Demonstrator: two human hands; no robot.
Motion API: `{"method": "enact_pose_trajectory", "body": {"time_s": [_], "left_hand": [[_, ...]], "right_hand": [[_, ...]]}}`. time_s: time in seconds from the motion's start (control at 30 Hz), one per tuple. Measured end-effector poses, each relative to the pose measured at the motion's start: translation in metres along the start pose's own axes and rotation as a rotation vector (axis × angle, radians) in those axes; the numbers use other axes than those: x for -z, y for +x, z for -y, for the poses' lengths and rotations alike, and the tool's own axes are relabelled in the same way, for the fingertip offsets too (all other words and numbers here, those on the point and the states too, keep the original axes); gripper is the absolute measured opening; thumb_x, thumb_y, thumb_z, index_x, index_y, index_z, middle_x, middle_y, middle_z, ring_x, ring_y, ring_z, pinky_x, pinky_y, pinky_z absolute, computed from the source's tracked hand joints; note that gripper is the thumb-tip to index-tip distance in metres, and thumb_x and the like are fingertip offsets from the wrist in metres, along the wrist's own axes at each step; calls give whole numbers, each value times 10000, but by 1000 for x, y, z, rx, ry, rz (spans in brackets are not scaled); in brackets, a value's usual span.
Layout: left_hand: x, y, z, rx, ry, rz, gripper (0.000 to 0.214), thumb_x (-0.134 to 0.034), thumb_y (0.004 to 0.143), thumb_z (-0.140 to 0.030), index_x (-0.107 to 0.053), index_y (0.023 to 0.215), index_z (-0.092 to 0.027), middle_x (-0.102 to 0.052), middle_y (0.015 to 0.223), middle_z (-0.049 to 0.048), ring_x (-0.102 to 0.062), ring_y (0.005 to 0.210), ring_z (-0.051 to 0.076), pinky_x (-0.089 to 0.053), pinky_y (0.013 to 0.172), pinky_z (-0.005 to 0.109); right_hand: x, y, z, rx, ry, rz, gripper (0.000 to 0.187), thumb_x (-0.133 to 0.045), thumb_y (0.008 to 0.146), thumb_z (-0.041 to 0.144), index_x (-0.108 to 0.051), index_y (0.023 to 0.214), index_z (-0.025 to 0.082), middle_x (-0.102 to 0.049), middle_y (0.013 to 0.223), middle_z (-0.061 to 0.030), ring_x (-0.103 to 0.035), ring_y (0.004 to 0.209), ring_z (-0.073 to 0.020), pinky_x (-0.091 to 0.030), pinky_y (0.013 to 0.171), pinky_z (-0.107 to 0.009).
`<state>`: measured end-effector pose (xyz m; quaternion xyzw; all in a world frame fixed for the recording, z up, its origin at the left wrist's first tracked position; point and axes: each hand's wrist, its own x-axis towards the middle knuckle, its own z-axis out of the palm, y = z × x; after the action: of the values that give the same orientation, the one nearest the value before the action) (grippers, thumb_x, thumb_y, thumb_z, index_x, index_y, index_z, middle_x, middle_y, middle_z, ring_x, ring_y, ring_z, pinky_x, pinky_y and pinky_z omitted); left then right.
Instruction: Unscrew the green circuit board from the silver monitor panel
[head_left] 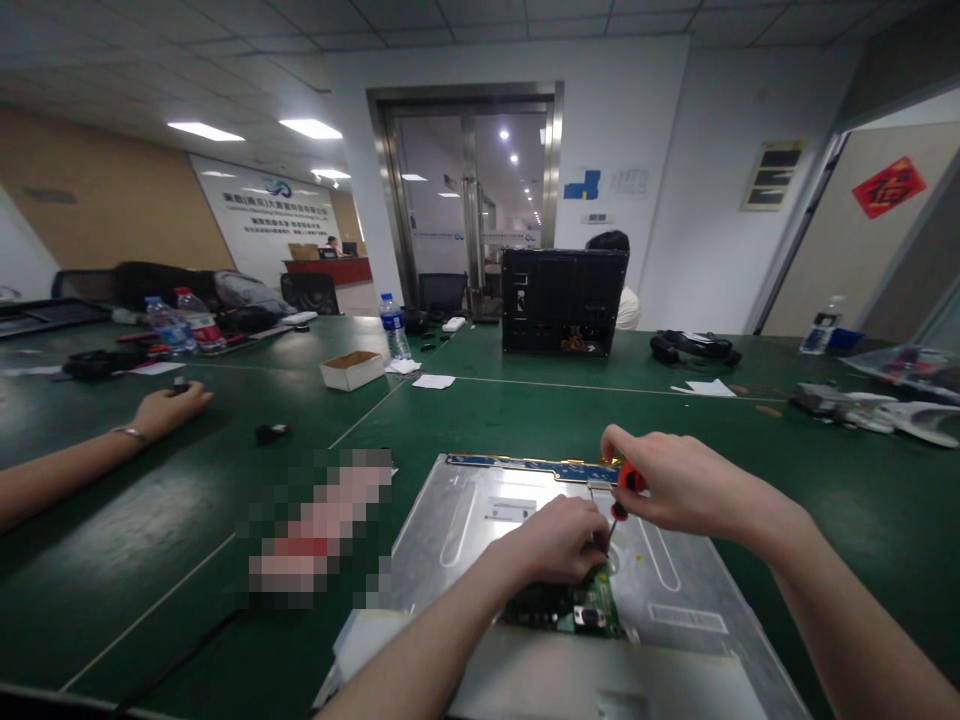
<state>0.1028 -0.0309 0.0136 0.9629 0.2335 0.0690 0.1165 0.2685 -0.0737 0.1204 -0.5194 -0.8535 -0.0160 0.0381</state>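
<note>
A silver metal panel (pixel 480 520), like the back of a monitor, lies flat on the green table in front of me. A green circuit board (pixel 592 605) sits on its near middle. My left hand (pixel 559 540) is closed and rests on the board's top edge, steadying it. My right hand (pixel 675 480) is closed on a small screwdriver (pixel 628 482) with an orange and black handle. Its tip points down at the board beside my left hand. A blue strip (pixel 525 465) runs along the panel's far edge.
A co-worker's hand (pixel 169 405) rests on the table at left. A black computer case (pixel 562 300) stands at the back, with a person behind it. A small cardboard box (pixel 351 368), water bottles (pixel 394 325) and papers (pixel 433 381) lie around. A blurred patch covers the table's left.
</note>
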Motion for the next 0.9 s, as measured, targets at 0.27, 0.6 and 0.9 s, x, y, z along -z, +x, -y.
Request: {"method": "enact_pose_trajectory", "body": {"time_s": [0.27,0.6,0.9], "left_hand": [[1,1,-1,31,23,18,72,-605,756,-176,-655,809,-173,-664,881,43,-597,780,182,-403,635,244],[2,1,-2,37,36,26,59,-606,772,-181,-646,814,-171,-664,872,37,-603,791,182,-406,641,242],[1,0,-2,20,11,12,64,-616,757,-178,-642,814,-164,-664,861,45,-598,788,187,-416,668,258]], "right_hand": [[0,2,-1,-33,-21,-3,207,-522,847,414,-525,944,231,-651,752,-31,-587,661,-205,-268,514,-261],[0,1,-1,-4,-17,-12,187,-560,814,356,-529,944,225,-657,765,-25,-588,665,-192,-263,514,-259],[2,0,0,12,23,14,188,-553,777,248,-504,955,216,-644,789,-28,-586,683,-183,-279,533,-263]]}}
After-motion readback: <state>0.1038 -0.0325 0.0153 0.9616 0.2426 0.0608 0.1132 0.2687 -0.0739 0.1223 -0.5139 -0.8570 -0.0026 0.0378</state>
